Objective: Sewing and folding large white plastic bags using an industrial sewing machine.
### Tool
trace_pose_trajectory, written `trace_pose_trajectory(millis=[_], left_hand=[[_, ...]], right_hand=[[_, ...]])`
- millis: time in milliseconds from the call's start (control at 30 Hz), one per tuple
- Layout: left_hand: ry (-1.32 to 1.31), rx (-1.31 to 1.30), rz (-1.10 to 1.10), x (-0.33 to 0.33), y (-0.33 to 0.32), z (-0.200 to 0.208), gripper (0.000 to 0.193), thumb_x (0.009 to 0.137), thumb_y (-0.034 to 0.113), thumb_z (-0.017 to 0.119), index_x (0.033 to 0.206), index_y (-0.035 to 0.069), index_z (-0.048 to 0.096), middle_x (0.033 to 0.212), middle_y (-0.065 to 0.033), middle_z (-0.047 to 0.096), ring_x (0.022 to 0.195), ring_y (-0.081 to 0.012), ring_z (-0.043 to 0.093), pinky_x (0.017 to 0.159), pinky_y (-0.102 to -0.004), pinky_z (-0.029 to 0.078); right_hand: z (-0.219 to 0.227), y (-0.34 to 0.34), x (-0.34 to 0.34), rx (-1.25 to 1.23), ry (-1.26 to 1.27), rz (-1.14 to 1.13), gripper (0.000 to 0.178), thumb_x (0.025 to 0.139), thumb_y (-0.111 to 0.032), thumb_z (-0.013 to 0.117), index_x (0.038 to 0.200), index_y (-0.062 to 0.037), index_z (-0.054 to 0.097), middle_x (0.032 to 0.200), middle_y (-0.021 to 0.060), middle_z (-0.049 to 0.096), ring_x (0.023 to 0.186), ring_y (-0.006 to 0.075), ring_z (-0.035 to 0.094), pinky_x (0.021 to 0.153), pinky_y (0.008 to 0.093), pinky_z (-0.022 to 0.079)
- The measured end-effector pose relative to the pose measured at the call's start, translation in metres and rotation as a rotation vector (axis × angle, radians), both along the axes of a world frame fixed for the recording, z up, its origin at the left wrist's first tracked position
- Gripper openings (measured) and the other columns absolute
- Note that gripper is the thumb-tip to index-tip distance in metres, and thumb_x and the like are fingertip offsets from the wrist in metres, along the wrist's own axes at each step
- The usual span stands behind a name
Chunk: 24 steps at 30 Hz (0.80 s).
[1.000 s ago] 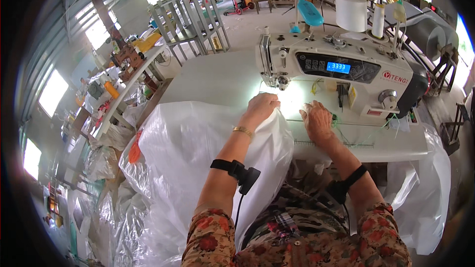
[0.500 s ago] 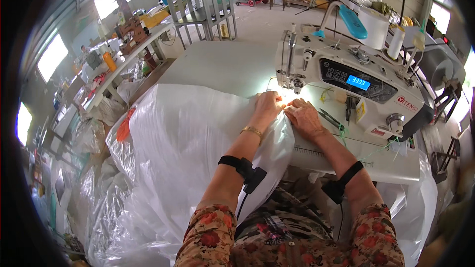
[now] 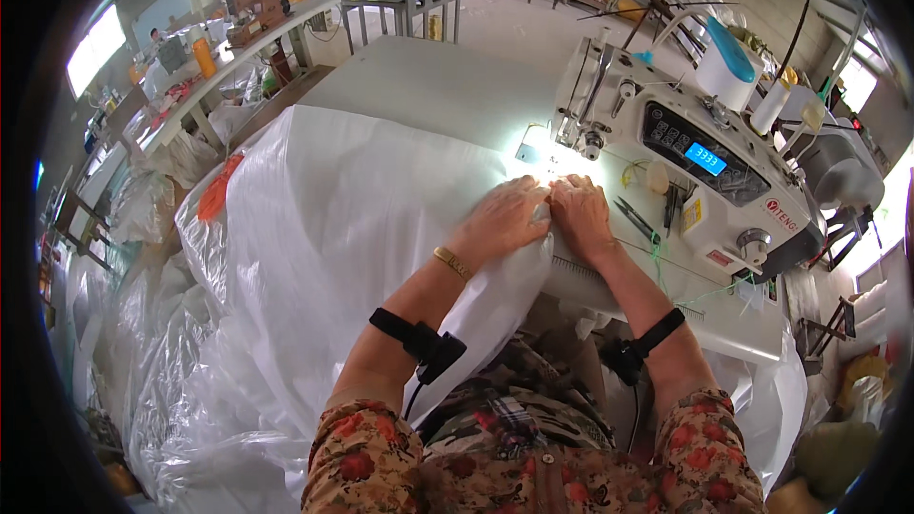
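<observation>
A large sheet of white plastic fabric spreads over the table's left part and hangs down in folds toward me. At its right corner, just in front of the needle area of a white sewing machine, my two hands meet. My left hand lies on the sheet's edge with fingers bent, closed on the fabric. Fingers curled down, my right hand grips the corner right beside it. The fingertips are partly lost in the lamp's glare, and the needle tip cannot be made out.
Dark thread snips lie right of my right hand, near tangled green thread. Thread cones stand behind the machine. A grey chair is beyond the table. Crumpled clear plastic heaps at the left, by an orange strip.
The view has shifted. My hands have drawn slightly back from the needle area with the fabric's corner. My left hand has turned flatter, its back now facing up.
</observation>
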State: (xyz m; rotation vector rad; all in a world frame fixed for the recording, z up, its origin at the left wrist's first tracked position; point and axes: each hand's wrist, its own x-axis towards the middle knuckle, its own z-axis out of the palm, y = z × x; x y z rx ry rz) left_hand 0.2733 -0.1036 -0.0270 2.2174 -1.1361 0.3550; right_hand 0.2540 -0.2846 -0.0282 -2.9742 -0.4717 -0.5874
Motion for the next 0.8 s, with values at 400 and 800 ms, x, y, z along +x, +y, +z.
trace_pose_trajectory(millis=[400,800], left_hand=[[0.105,0.037,-0.024,0.018,-0.002,0.005,0.04,0.08,0.024,0.056,0.111,-0.002,0.059,0.103,-0.0187,0.058,0.101,-0.0342,0.056,0.092,-0.0439,0.044],[0.069,0.034,0.086,0.031,-0.017,0.001,0.036,0.079,0.018,0.053,0.106,-0.005,0.061,0.102,-0.0225,0.06,0.102,-0.037,0.057,0.094,-0.045,0.044]], right_hand=[[0.008,-0.006,0.002,0.149,0.011,0.045,0.031,0.092,-0.028,0.052,0.104,-0.0044,0.067,0.114,0.0165,0.06,0.11,0.0305,0.052,0.092,0.0425,0.04],[-0.005,-0.02,0.028,0.173,-0.039,-0.056,0.024,0.087,-0.023,0.059,0.087,-0.0006,0.068,0.088,0.0197,0.065,0.091,0.0345,0.06,0.085,0.0443,0.046]])
